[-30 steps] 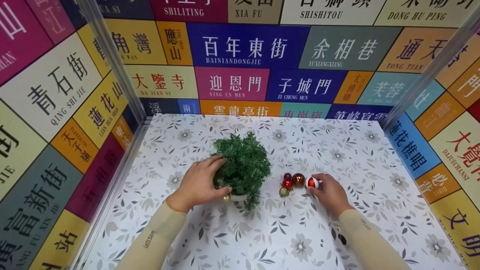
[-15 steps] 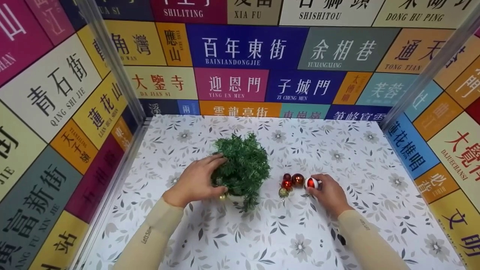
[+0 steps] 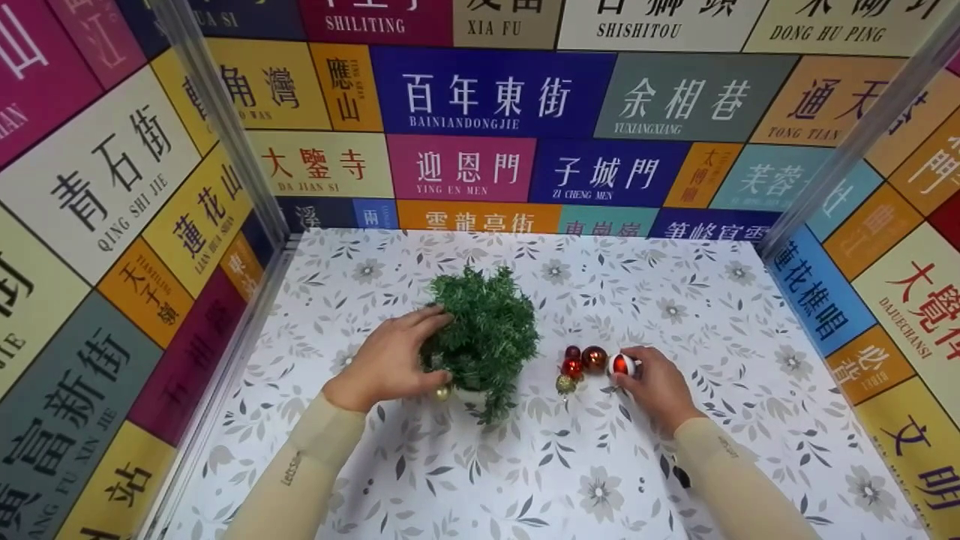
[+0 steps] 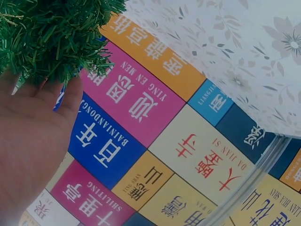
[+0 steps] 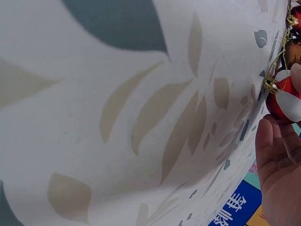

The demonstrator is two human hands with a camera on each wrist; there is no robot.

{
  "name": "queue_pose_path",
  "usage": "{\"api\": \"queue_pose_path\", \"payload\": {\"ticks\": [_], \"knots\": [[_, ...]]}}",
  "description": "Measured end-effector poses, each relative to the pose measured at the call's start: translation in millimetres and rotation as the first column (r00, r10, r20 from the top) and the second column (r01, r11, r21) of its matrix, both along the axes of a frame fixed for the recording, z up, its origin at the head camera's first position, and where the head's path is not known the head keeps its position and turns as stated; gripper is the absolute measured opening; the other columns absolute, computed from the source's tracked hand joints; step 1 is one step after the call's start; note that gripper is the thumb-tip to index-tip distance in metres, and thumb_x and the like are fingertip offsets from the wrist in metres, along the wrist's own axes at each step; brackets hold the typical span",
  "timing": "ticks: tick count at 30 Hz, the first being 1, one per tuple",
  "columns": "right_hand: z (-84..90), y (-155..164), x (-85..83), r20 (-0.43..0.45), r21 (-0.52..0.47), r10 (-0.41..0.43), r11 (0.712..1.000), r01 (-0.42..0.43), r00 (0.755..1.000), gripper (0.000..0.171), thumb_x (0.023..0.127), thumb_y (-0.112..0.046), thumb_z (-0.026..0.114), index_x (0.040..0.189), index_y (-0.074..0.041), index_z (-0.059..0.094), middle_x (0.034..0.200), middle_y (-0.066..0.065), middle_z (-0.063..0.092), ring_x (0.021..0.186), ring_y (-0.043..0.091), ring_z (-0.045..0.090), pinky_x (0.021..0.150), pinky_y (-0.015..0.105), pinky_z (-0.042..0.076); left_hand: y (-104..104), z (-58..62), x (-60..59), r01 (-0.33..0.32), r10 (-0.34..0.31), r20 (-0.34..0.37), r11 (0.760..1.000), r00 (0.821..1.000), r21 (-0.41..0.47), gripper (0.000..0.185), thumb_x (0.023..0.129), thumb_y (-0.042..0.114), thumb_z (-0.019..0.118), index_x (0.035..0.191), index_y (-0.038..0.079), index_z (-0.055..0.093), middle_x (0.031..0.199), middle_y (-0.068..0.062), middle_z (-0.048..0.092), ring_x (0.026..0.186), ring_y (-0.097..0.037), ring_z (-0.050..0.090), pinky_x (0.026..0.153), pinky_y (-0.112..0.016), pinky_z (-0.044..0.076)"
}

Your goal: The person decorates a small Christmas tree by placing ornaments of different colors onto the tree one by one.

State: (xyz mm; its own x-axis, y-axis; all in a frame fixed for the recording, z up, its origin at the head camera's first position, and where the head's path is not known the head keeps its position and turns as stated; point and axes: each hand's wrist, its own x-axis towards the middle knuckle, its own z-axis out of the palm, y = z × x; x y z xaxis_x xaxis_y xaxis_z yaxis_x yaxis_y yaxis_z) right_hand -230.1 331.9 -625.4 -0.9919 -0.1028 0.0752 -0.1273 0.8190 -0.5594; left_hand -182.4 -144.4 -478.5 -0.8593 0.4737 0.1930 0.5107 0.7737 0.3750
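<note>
- The person's left hand [image 3: 390,365] cups the left flank of the small bushy green artificial tree [image 3: 486,337], fingers curled into its needles and thumb low near the base; the left wrist view shows the palm [image 4: 28,141] pressed against the green tinsel branches [image 4: 51,33]; a small gold bauble [image 3: 443,392] sits just below the thumb, touching the tree's lower edge.
- The tree stands upright on the white floral-printed tabletop [image 3: 525,465], so its long axis points up toward the head camera; it lies between the two hands, touching the left and apart from the right.
- Just to the right of the tree lies a cluster of small shiny baubles [image 3: 579,366], red, copper and gold, close together on the tabletop.
- The right hand [image 3: 657,388] pinches the round red-and-white striped bauble [image 3: 622,365] with thumb and fingertips at the cluster's right edge; the right wrist view shows the same ornament [image 5: 283,101] with its gold cap and cord between the fingers [image 5: 270,150].
- The bauble lies to the right of the tree, near but not touching it; the judgement is that any path to the branches runs leftward over the cluster, and the right hand alone is placed to carry it.
</note>
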Motion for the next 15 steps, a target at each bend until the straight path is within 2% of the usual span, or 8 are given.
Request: {"api": "queue_pose_path", "payload": {"ticks": [3,9,15], "knots": [[0.4,0.5,-0.6,0.013,0.001,0.007,1.000,-0.007,1.000,0.053,0.085,-0.028,0.081,0.131,-0.010,0.062,0.115,0.008,0.060,0.090,0.024,0.057,0.083,0.042,0.045,0.1,0.0,1.0,-0.004,0.004,0.002,1.000,1.000,-0.006,0.084,0.079,0.056,0.070,0.151,0.021,0.046,0.157,-0.002,0.038,0.136,-0.029,0.043,0.108,-0.054,0.033],[5.4,1.7,-1.1,0.104,-0.004,-0.008,1.000,0.008,0.995,0.057,0.086,-0.034,0.080,0.134,-0.013,0.059,0.122,0.009,0.058,0.098,0.026,0.056,0.093,0.047,0.044,2.0,2.6,2.1,-0.010,0.010,0.005,1.000,1.000,-0.022,0.085,0.079,0.059,0.068,0.152,0.022,0.045,0.157,-0.002,0.037,0.137,-0.029,0.042,0.110,-0.053,0.032],[8.5,3.5,1.0,0.125,-0.031,-0.010,0.999,0.014,0.992,0.057,0.086,-0.033,0.079,0.136,-0.016,0.058,0.123,0.008,0.058,0.099,0.026,0.057,0.093,0.047,0.044,2.1,2.9,3.2,-0.011,0.011,-0.023,1.000,1.000,-0.019,0.084,0.080,0.061,0.066,0.151,0.020,0.046,0.156,-0.004,0.039,0.136,-0.029,0.043,0.109,-0.053,0.032]]}}
